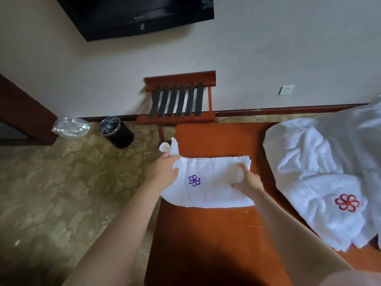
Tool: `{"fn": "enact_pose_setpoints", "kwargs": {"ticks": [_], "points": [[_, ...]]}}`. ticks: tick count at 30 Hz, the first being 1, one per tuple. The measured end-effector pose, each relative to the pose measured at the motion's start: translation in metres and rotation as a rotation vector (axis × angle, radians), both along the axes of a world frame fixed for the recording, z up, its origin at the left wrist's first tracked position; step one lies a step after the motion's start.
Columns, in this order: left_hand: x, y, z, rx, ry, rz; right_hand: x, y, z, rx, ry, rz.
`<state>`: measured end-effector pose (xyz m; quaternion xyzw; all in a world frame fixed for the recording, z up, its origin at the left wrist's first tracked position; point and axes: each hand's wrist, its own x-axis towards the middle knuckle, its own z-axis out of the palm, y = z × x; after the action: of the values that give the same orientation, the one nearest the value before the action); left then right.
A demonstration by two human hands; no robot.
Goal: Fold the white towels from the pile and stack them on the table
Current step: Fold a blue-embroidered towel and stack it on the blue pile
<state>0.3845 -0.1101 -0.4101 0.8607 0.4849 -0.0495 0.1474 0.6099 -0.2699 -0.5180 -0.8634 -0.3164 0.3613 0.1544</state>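
A small white towel (214, 190) with a purple flower emblem lies folded on the reddish-brown table (206, 234), its left end hanging past the table's left edge. My left hand (165, 172) grips that left end, fingers under the cloth and thumb on top. My right hand (247, 180) pinches a bunched fold near the towel's right end. A loose pile of white towels (309, 172) lies on the right of the table; the top one bears a red flower emblem.
A wooden luggage rack (181, 100) stands against the wall beyond the table. A black waste bin (115, 131) and a crumpled clear plastic bag (70, 126) sit on the patterned carpet at left. A dark television (134, 15) hangs on the wall.
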Motion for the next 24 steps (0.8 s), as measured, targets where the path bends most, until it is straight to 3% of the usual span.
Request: {"fn": "enact_pose_setpoints", "kwargs": {"ticks": [9,21,24], "points": [[0.012,-0.012,0.012,0.023,-0.009,0.023,0.009,-0.006,0.023,0.186,0.019,-0.001],[0.016,-0.036,0.029,0.04,-0.257,-0.046,-0.018,-0.042,0.091,0.29,-0.39,0.071],[0.013,-0.042,0.036,0.087,-0.333,-0.085,-0.028,-0.059,0.115,0.298,-0.471,0.007]]}}
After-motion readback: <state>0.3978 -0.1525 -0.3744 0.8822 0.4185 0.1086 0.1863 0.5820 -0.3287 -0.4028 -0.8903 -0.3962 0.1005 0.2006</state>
